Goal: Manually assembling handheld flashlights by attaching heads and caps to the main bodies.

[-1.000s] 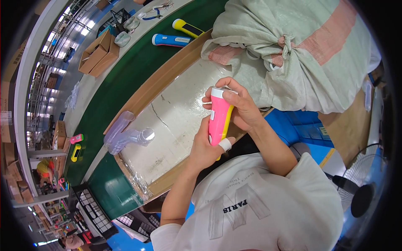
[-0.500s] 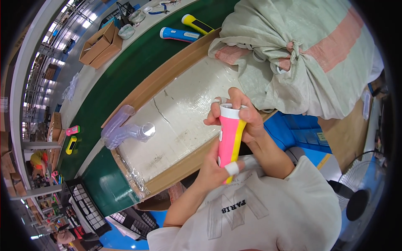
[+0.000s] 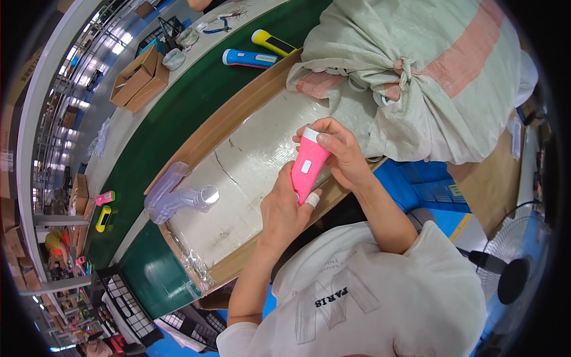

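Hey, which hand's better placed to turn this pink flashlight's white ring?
Likely the right hand: it touches the white ring of the pink flashlight, while the left hand grips its narrower end.

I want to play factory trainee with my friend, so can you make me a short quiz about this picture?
1. Pick one: what colour is the wide end of the pink flashlight being held?
A) black
B) green
C) white

2. True or false: the blue flashlight lies on the green surface, outside the cardboard-edged tray.

3. Fill the gap: a white wrap is on the person's ___.

Key:
1. C
2. True
3. left hand
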